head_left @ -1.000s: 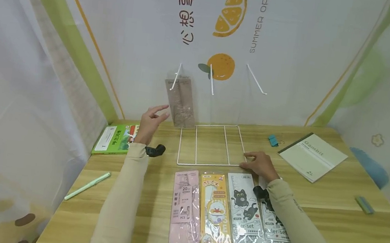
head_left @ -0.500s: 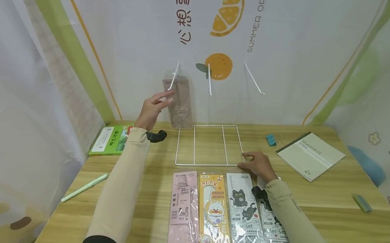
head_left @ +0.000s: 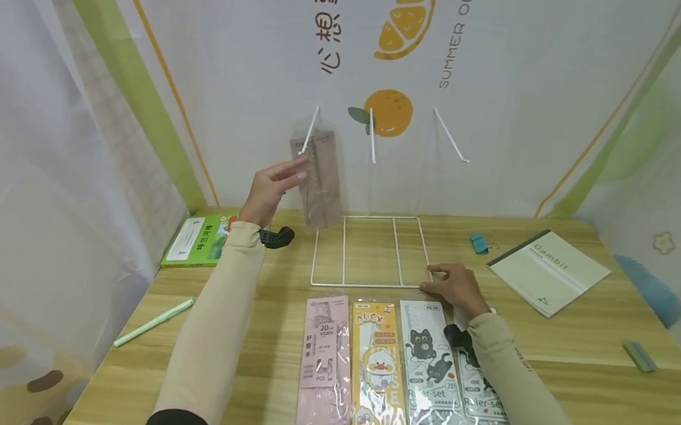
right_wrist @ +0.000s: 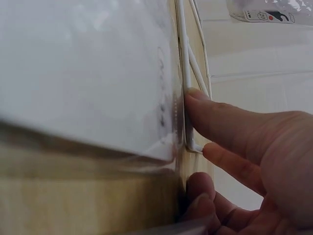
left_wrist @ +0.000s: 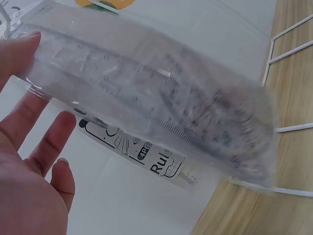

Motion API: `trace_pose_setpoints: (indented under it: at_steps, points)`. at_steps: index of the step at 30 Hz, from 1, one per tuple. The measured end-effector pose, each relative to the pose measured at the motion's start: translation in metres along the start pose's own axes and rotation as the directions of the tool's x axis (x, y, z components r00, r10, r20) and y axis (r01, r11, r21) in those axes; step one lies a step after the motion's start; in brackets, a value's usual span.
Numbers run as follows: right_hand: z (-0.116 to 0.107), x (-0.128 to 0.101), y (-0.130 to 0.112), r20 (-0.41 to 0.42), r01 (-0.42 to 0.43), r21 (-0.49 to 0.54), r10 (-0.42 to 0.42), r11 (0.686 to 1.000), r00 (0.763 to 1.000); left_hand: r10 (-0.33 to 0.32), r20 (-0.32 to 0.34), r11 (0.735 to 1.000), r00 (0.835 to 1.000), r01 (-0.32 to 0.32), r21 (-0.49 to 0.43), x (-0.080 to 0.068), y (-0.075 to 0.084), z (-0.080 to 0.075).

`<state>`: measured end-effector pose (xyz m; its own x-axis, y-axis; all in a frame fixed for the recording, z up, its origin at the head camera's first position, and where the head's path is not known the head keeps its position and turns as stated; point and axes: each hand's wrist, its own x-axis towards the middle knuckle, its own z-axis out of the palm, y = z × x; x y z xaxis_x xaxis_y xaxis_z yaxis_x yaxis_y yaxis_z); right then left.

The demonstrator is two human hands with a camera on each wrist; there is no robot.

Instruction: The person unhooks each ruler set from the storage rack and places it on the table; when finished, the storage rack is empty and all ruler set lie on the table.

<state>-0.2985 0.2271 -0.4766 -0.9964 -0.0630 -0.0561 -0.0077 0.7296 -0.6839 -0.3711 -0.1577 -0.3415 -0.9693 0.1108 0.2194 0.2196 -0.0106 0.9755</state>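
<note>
two hands work at a white wire rack (head_left: 370, 252) on the wooden counter (head_left: 611, 413). left hand (head_left: 267, 192), fingers straight, touches a clear crinkly ruler packet (head_left: 319, 177) hanging on a peg; right hand (head_left: 458, 289) rests relaxed against the rack's corner.

Bench (head_left: 610, 420): light wood, walled by printed cloth.
Back centre: white wire rack (head_left: 374, 253), base flat on bench.
Front centre: four ruler packs side by side; pink pack (head_left: 324, 361), duck pack (head_left: 378, 368), two cat packs (head_left: 430, 364).
Left: green book (head_left: 197, 240), green pen (head_left: 153, 323).
Right: notebook (head_left: 549, 271), blue clip (head_left: 478, 243), eraser (head_left: 639, 356).
</note>
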Motion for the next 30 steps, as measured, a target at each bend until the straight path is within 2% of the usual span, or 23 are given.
trace_pose_setpoints:
  at_steps: [5,9,15,19,24,30]
  points:
    - [-0.001,0.0,0.0,0.0,0.002,-0.002,-0.002,1.0,1.0,0.036,-0.003,0.999,0.999,-0.036,-0.021,0.0,-0.012,-0.002]
    - [0.0,-0.001,-0.001,-0.003,0.007,-0.008,-0.007,1.0,1.0,0.063,0.0,0.998,0.998,-0.063,0.01,-0.008,-0.014,-0.003]
    - [0.001,-0.001,0.0,-0.005,0.016,-0.021,-0.016,1.0,1.0,0.123,-0.022,0.992,0.992,-0.123,-0.006,-0.021,-0.017,-0.006]
    - [0.0,-0.002,-0.001,-0.004,0.017,-0.019,-0.017,1.0,1.0,0.165,-0.044,0.986,0.985,-0.166,-0.006,-0.033,-0.014,-0.006]
    - [-0.001,-0.002,-0.002,-0.008,0.026,-0.026,-0.026,0.999,1.0,0.248,-0.031,0.968,0.968,-0.247,0.045,-0.047,-0.009,-0.008]
    - [0.0,-0.002,-0.002,-0.007,0.019,-0.029,-0.019,0.999,1.0,0.269,-0.013,0.96,0.963,-0.267,0.09,-0.064,-0.001,-0.011]
